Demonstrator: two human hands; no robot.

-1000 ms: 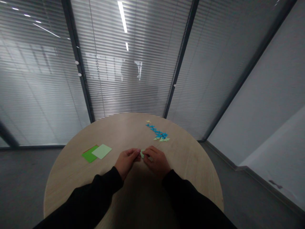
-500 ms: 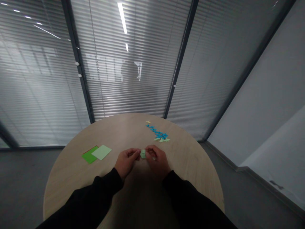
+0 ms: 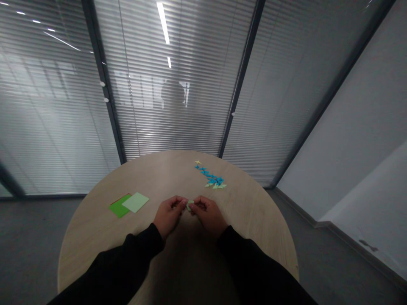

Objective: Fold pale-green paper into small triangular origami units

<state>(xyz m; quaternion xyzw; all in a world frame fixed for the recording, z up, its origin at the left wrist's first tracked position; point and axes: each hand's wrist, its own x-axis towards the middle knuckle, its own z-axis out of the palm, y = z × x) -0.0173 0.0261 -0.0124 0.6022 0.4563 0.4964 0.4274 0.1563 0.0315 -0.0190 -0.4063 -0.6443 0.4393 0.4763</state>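
My left hand [image 3: 168, 212] and my right hand [image 3: 207, 212] meet above the middle of a round light-wood table [image 3: 159, 178]. Between their fingertips, both hands pinch a small folded piece of pale green paper [image 3: 190, 205]. Much of it is hidden by my fingers. To the left of my left hand lie a pale green paper square [image 3: 135, 202] and a bright green paper sheet [image 3: 118, 208], partly overlapping. Farther off, beyond my right hand, runs a line of small blue folded paper pieces [image 3: 208, 176].
Small pale green paper triangles [image 3: 216, 185] lie at the near end of the blue line, and a small yellow paper star [image 3: 197, 162] lies at its far end. Glass walls with blinds stand behind the table. Grey floor surrounds it.
My hands have drawn closer together around the pale green paper, and less of it shows. My right hand sits slightly lower. The papers on the table have not moved.
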